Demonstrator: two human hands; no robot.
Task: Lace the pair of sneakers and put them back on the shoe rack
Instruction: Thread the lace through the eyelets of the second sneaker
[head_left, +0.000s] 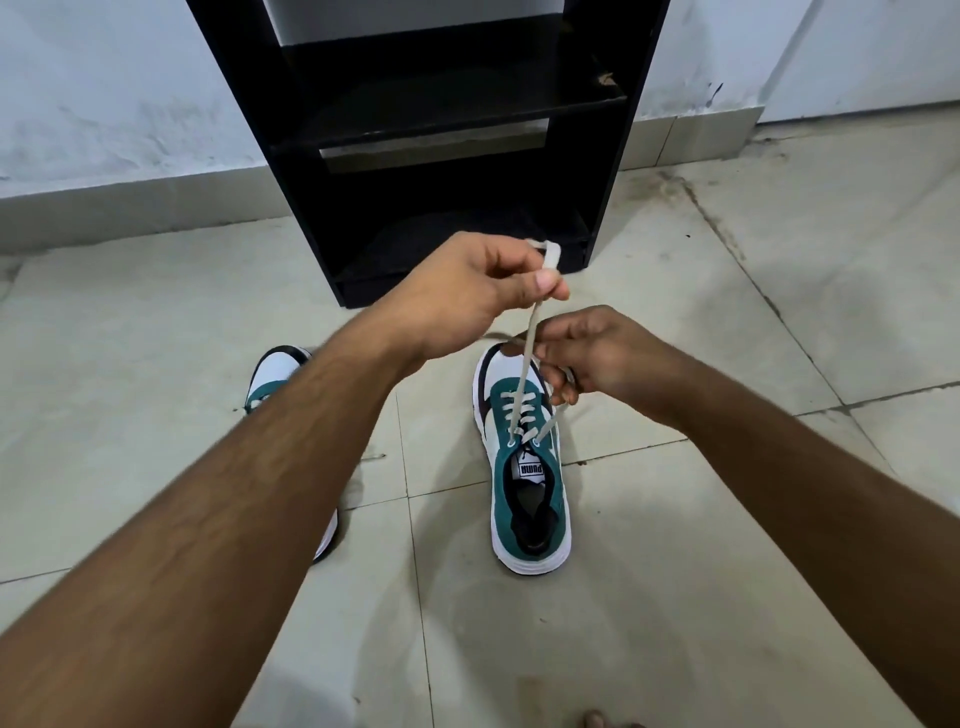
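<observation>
From the head view I see my left hand (467, 291) raised above the floor (675, 597), its grip pinched on one end of the pale lace (527, 364), thumb and forefinger clamped with a short loop of lace poking out above the knuckles. The lace runs taut from that grip down and slightly right to the top eyelets of the right sneaker (524, 467). My right hand (597, 353) sits just below and to the right of the left grip, its fingers closed on the other lace end, which drops from that grip to the eyelet on the shoe's right side. The right sneaker, teal and white with a dark toe stripe, stands upright on the floor directly under both grips, toe pointing away from me, with about 4 crossings already laced. The left sneaker (280, 374) stands well to the left of my left grip, mostly hidden behind my left forearm. The black shoe rack (431, 130) stands against the wall (104, 104) just beyond both grips, its shelves bare.
</observation>
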